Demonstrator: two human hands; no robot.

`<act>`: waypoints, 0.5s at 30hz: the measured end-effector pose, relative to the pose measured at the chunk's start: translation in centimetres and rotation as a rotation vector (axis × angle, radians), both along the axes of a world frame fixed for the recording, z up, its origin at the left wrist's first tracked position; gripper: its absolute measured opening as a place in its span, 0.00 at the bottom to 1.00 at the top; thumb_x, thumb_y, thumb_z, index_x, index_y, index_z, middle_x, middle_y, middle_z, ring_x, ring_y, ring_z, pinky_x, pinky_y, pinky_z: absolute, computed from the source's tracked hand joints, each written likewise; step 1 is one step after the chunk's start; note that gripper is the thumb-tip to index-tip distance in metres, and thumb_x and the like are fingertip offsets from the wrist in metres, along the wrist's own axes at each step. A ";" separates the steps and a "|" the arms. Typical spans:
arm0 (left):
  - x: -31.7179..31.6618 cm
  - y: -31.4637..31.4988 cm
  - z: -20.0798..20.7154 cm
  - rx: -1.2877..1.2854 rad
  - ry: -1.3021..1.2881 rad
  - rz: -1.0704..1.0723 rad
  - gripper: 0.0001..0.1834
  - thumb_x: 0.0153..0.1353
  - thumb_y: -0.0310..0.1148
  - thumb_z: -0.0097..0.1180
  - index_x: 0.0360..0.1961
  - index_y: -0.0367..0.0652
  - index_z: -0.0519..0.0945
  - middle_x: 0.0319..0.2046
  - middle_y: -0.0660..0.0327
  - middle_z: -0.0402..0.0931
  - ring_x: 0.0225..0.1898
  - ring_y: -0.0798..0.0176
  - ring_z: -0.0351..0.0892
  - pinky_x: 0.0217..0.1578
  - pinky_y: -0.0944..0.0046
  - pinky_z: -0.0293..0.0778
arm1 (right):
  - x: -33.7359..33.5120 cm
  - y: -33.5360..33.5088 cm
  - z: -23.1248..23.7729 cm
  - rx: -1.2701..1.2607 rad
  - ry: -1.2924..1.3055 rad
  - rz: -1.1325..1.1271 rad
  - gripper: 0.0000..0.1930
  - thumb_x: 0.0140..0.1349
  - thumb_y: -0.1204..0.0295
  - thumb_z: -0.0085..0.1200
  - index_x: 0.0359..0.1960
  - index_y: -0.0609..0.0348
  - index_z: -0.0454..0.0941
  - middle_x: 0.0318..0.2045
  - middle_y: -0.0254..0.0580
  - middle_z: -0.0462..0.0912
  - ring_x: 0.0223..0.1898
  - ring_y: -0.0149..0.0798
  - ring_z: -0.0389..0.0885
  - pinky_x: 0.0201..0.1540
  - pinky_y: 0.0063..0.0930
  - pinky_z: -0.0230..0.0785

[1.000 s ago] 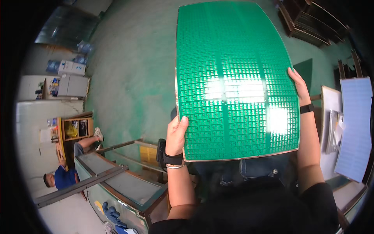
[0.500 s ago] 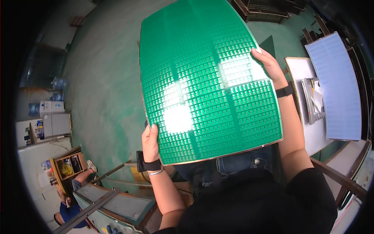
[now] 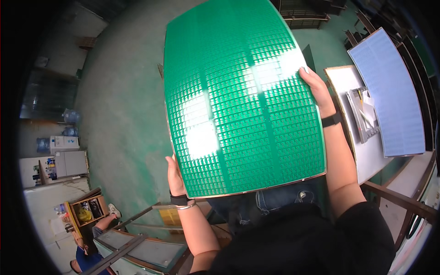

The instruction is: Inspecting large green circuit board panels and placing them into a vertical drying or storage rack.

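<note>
A large green circuit board panel (image 3: 247, 137), covered in rows of small pads, is held up in front of me. Bright glare lies on its left side and upper right. My right hand (image 3: 318, 94) grips its right edge with the thumb on the front face. At the lower left edge, my left hand (image 3: 175, 178) supports the panel. Its thumb points up beside the edge, off the face, and its other fingers are hidden behind the panel.
A light-blue panel (image 3: 389, 91) leans at the right beside a white tabletop (image 3: 341, 87) carrying a grey metal piece (image 3: 360, 117). Metal rails (image 3: 403, 199) stand near my right elbow. Lower left are a wooden box (image 3: 87, 208), a glass-topped frame (image 3: 142, 247) and another person (image 3: 87, 261).
My left thumb has come off the panel's front face and now stands beside its edge. The panel has tilted slightly, shifting the glare. My right hand keeps its grip.
</note>
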State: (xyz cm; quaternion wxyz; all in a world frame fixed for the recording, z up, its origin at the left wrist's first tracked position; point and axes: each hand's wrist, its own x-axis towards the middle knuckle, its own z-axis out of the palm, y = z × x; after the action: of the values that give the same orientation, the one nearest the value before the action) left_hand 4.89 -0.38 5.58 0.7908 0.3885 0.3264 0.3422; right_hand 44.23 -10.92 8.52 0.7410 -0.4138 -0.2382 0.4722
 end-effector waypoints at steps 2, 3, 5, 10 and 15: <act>0.6 0.2 1.2 -0.129 -0.275 0.194 0.30 0.65 0.53 0.36 0.55 0.36 0.65 0.50 0.53 0.71 0.47 0.58 0.74 0.48 0.59 0.71 | -0.3 -0.3 -0.4 0.098 0.103 -0.021 0.19 0.67 0.68 0.40 0.56 0.65 0.63 0.47 0.40 0.75 0.45 0.31 0.75 0.47 0.24 0.69; 0.0 0.4 0.5 -0.191 -0.394 0.246 0.34 0.64 0.57 0.32 0.55 0.37 0.65 0.51 0.52 0.69 0.49 0.57 0.72 0.49 0.55 0.69 | -0.9 -0.1 -0.4 0.161 0.167 -0.026 0.18 0.67 0.68 0.39 0.56 0.64 0.63 0.47 0.40 0.75 0.45 0.32 0.75 0.47 0.25 0.69; 0.4 0.5 -1.1 -0.127 -0.780 0.067 0.30 0.63 0.53 0.41 0.56 0.39 0.65 0.53 0.53 0.68 0.53 0.57 0.68 0.53 0.52 0.66 | -2.5 0.3 -0.3 0.276 0.257 -0.057 0.17 0.68 0.68 0.37 0.55 0.61 0.64 0.47 0.41 0.75 0.46 0.34 0.76 0.47 0.27 0.71; 7.0 -4.8 0.3 -0.331 -0.441 0.286 0.23 0.61 0.42 0.49 0.57 0.49 0.64 0.55 0.60 0.65 0.55 0.57 0.65 0.54 0.49 0.65 | -6.3 -0.3 -1.2 0.264 0.233 -0.082 0.21 0.65 0.70 0.44 0.59 0.57 0.59 0.55 0.40 0.67 0.56 0.40 0.67 0.56 0.38 0.62; 3.7 -3.0 1.0 -0.246 -0.405 0.312 0.21 0.64 0.38 0.44 0.58 0.51 0.62 0.55 0.60 0.65 0.54 0.55 0.66 0.53 0.48 0.67 | 2.4 -3.4 -0.9 0.463 0.404 -0.201 0.28 0.66 0.49 0.34 0.53 0.60 0.68 0.52 0.46 0.72 0.51 0.45 0.70 0.57 0.42 0.60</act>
State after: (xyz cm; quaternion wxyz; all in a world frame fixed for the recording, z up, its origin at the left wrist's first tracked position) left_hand 8.63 -3.40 6.59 0.8190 0.1586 0.2567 0.4881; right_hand 46.62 -14.32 7.61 0.8907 -0.1535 -0.1455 0.4024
